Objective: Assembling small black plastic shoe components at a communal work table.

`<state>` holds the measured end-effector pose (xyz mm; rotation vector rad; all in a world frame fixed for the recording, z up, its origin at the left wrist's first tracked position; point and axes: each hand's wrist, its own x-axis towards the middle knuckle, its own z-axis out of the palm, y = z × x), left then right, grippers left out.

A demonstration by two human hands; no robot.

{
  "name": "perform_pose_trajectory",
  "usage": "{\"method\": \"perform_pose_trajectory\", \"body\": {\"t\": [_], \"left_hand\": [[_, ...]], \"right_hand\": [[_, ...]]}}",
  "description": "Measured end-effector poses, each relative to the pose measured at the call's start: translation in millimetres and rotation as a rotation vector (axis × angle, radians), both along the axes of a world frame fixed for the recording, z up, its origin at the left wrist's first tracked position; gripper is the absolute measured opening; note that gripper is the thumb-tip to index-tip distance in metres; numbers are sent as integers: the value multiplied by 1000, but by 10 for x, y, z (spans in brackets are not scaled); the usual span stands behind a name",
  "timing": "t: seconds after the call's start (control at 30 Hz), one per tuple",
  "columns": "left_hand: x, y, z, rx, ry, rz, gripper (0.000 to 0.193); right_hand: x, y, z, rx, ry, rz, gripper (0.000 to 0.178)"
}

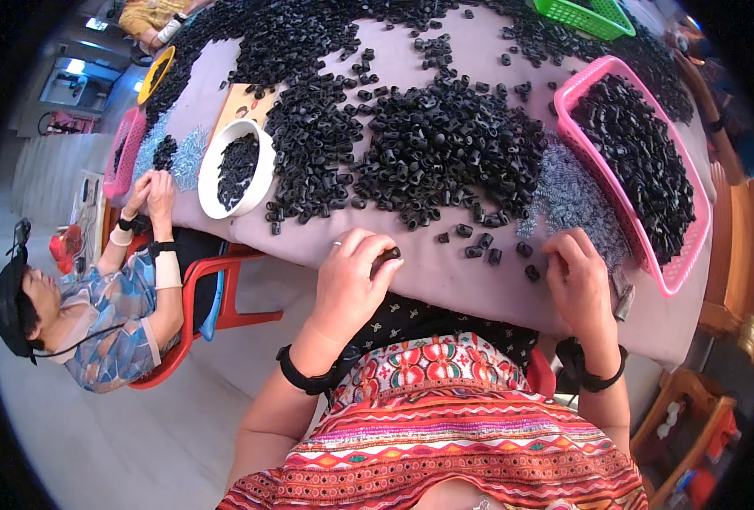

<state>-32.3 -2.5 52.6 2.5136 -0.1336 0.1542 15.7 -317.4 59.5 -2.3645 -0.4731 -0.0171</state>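
My left hand [358, 274] is just in front of the table's near edge. Its thumb and fingers pinch a small black plastic cylinder [387, 254]. To the right, my right hand [579, 279] has its fingers curled together at the edge of a heap of small clear or silvery pieces, perhaps springs [574, 189]. Whatever it may hold is hidden. Several loose black cylinders [484, 246] lie between the two hands. Beyond them rises a large pile of the same black hollow parts [449, 140].
A pink basket [569, 100] full of black parts stands at the right. At the left is a white bowl [264, 170], near a seated co-worker [126, 310] on a red chair [191, 316]. A green basket [583, 19] sits at the far side of the cloth-covered table [309, 234].
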Motion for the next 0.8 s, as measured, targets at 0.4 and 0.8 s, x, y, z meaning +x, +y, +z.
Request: {"method": "perform_pose_trajectory", "body": {"t": [0.4, 0.8], "left_hand": [[27, -148, 286, -483, 184, -138, 26], [39, -130, 309, -546, 94, -237, 25]], "right_hand": [[-71, 894, 554, 424, 184, 244, 41], [-77, 1015, 485, 445, 317, 246, 47]]}}
